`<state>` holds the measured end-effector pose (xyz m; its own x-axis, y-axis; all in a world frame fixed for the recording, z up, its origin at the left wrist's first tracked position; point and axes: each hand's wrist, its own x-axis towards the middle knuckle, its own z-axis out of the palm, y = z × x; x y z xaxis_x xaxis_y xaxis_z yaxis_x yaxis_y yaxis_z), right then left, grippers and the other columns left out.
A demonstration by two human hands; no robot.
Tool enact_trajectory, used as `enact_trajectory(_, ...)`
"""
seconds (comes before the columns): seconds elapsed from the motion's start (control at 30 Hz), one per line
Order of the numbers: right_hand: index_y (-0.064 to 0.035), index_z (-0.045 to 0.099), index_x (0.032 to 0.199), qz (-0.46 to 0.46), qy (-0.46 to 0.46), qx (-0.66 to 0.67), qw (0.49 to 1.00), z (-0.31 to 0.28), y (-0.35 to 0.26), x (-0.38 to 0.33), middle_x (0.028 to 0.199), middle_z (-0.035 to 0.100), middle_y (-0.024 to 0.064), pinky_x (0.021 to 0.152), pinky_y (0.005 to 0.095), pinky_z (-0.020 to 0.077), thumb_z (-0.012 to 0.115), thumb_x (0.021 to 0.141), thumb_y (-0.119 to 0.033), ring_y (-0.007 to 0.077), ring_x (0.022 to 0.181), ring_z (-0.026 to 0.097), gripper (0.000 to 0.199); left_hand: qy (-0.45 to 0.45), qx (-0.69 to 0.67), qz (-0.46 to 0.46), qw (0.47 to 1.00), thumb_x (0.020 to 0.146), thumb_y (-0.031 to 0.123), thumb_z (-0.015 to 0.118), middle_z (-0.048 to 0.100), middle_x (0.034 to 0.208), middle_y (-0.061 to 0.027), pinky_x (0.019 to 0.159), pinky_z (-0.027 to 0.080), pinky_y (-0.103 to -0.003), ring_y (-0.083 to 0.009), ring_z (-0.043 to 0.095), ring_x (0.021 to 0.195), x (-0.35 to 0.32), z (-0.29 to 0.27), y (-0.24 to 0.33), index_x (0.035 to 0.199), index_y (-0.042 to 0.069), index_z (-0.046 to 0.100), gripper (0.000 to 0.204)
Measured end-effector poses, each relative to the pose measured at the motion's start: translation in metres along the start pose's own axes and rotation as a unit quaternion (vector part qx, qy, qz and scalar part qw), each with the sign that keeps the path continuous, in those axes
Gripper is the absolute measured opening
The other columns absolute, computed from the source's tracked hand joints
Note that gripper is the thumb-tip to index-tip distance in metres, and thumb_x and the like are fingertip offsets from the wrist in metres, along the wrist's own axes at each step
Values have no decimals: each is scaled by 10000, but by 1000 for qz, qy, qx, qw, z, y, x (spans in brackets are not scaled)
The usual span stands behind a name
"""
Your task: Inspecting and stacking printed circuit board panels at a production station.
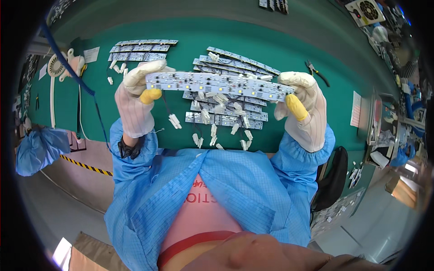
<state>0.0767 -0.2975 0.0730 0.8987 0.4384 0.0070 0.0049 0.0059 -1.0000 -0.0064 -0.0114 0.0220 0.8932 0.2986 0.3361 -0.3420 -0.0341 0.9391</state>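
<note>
Clamped endwise between the gloved left hand [135, 97] and right hand [304, 106], one LED strip [219, 85] is lifted while a pile of strips [226, 108] is left on the green mat [280, 45].

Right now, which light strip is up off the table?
The long strip held between the left hand and right hand. The other strips lie in a pile and a small stack on the green table.

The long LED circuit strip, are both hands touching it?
Touching. The head view shows the left hand and the right hand pinching opposite ends of the LED strip.
</note>
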Motion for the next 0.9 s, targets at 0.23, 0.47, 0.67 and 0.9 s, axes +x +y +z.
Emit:
enact_trajectory(0.23,11,493,1159,-62,-83,-3,995,-5,3,2,896,629,124,576,230,480,610,867,-229,123,644,589,396,32,89,-89,992,866,321,627,652,1004,-120,816,458,-246,-149,605,929,7,2,2,1178,-38,542,484)
enact_trajectory(0.47,18,493,1143,-32,-72,36,996,-4,-1,1,931,639,143,584,236,497,581,875,-188,121,637,602,349,1,223,-73,972,858,375,622,652,1007,-97,810,459,-250,-137,602,917,11,-2,0,1155,-24,566,500)
enact_trajectory(0.67,21,505,1130,-28,-37,15,999,-2,2,4,880,618,102,564,220,463,636,835,-302,111,612,572,456,43,15,-40,998,794,260,718,615,1112,-145,898,437,-288,-188,583,1009,2,-3,-7,1171,-55,540,523)
enact_trajectory(0.9,13,521,1124,-30,3,-21,999,-4,9,10,773,578,38,512,199,370,699,749,-499,86,544,503,659,-10,-49,-35,998,805,94,677,626,1077,-135,829,462,-259,-163,610,926,-3,6,14,1184,-91,526,447)
